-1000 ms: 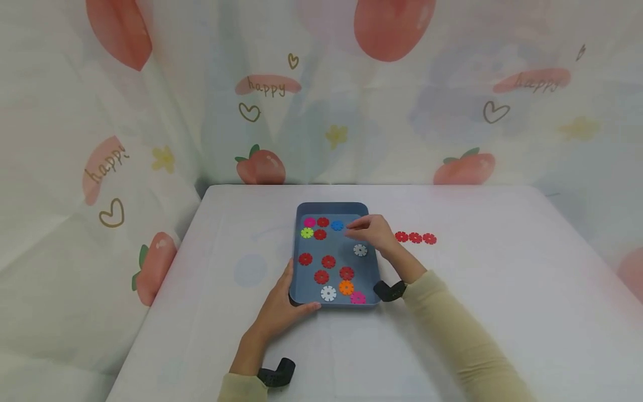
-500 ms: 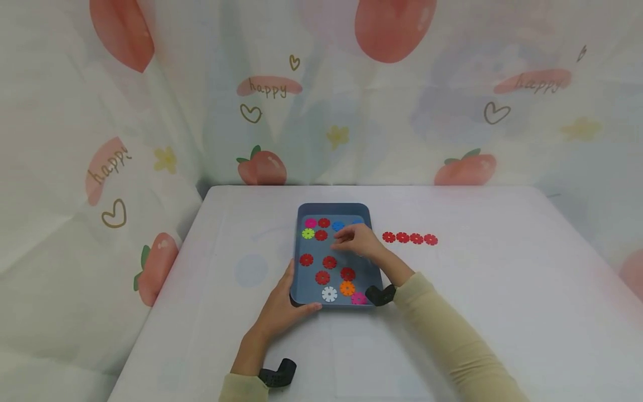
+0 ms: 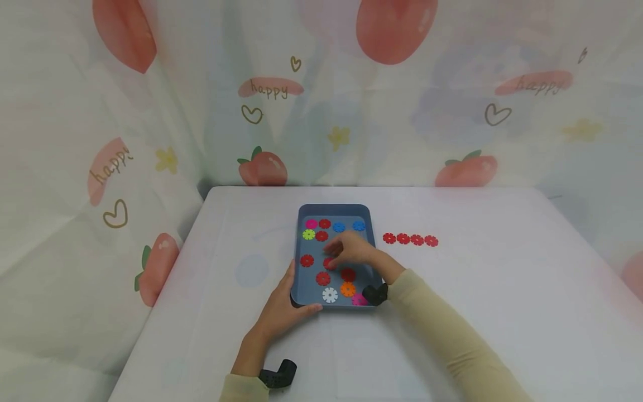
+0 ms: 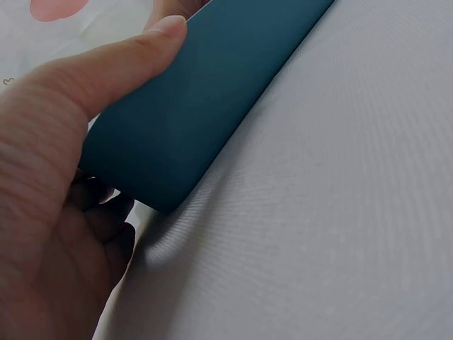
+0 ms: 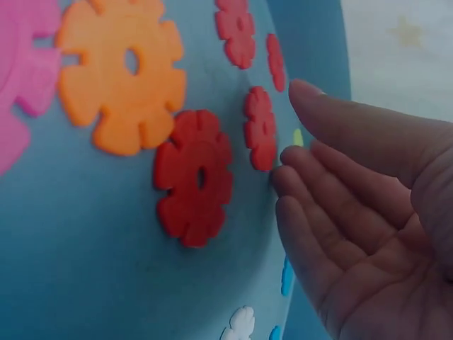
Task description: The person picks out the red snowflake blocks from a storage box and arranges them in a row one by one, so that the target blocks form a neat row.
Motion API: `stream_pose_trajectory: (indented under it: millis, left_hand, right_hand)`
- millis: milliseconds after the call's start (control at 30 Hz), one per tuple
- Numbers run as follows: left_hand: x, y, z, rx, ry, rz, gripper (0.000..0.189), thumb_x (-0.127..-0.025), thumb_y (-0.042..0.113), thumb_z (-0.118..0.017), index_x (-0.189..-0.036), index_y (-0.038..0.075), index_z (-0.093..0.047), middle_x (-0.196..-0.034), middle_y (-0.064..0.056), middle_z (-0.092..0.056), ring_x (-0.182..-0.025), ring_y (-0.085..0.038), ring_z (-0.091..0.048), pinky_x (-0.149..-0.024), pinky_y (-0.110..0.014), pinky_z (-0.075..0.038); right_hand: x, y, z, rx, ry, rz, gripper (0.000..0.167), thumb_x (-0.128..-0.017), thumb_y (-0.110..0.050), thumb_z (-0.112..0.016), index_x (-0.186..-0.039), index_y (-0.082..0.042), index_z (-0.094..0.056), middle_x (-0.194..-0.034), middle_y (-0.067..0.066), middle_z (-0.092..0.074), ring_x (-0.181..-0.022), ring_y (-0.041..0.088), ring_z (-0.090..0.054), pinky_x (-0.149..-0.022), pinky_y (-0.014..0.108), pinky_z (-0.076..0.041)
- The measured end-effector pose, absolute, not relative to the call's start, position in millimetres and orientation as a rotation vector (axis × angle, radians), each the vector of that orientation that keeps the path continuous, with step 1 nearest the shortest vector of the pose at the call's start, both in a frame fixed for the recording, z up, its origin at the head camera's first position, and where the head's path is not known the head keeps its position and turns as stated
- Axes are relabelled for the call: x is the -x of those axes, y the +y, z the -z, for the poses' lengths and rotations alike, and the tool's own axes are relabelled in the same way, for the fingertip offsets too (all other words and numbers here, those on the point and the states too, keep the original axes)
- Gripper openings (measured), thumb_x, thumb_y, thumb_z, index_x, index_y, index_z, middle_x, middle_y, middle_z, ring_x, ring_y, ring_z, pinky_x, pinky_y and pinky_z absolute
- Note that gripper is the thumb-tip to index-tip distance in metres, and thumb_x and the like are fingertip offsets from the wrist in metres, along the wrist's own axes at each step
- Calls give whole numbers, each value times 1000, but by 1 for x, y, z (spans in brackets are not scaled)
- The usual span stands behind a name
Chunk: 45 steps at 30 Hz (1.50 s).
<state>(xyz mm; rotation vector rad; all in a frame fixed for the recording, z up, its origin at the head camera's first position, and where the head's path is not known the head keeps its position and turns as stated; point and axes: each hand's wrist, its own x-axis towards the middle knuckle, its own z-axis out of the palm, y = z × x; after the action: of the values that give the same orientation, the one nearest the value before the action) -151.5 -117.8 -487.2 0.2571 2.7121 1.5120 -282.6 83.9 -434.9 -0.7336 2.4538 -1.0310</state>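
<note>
A blue-grey tray (image 3: 311,298) lies on the table, bearing flat notched plastic discs of several colours. My left hand (image 3: 278,306) grips its near left corner; in the left wrist view the thumb (image 4: 141,64) lies along the tray's side, with the other fingers curled at the corner. Over the middle of the tray is my right hand (image 3: 351,248), fingers loosely bent and apart from the thumb, nothing between them. Its thumb tip overlaps a red disc (image 5: 260,129). Nearby in the tray are another red disc (image 5: 195,177) and an orange disc (image 5: 124,71).
Right of the tray, several red discs (image 3: 403,239) lie in a row on the white tablecloth (image 3: 482,279). Two blue discs (image 3: 359,225) sit at the tray's far end, a white disc (image 3: 329,295) near its front. A patterned curtain (image 3: 321,100) hangs behind the table.
Another red disc has joined the left end of the row by the tray. My right hand has moved left and nearer over the tray, uncovering a second blue disc. The left hand stays put.
</note>
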Motion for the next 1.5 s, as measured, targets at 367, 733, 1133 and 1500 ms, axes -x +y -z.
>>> stream_pose_trajectory:
  millis: [367, 733, 1133, 1500]
  left_hand:
    - [150, -118, 487, -250, 2723, -1496, 105, -72, 47, -74, -149, 18, -8, -151, 3, -17, -135, -18, -20, -103, -47, -28]
    - [150, -117, 485, -264, 2726, -1497, 105, -72, 46, -74, -149, 17, -9, -151, 1, -18, -135, -20, -21, -103, -48, -29]
    - [150, -118, 487, -248, 2729, -1491, 106, -71, 48, -74, -149, 17, -10, -151, 3, -18, -135, -18, -20, -103, -46, -29]
    - [150, -118, 487, -278, 2742, -1499, 107, -71, 48, -74, -149, 15, -9, -151, 0, -18, -135, -22, -19, -103, -48, -28]
  right_hand:
    - [281, 80, 434, 813, 2469, 931, 38, -70, -5, -79, -106, 0, -67, -99, 6, -67, -93, 18, -62, -83, 30, -50]
    - [282, 81, 436, 836, 2484, 930, 34, -70, -3, -78, -103, 0, -68, -96, 6, -67, -90, 18, -62, -81, 29, -50]
    - [282, 77, 437, 801, 2561, 847, 32, -69, -5, -80, -99, -4, -69, -86, 0, -64, -80, 15, -58, -75, 26, -51]
    - [284, 82, 437, 760, 2544, 910, 22, -70, -7, -79, -91, -4, -71, -76, 0, -64, -71, 14, -58, -63, 24, -52]
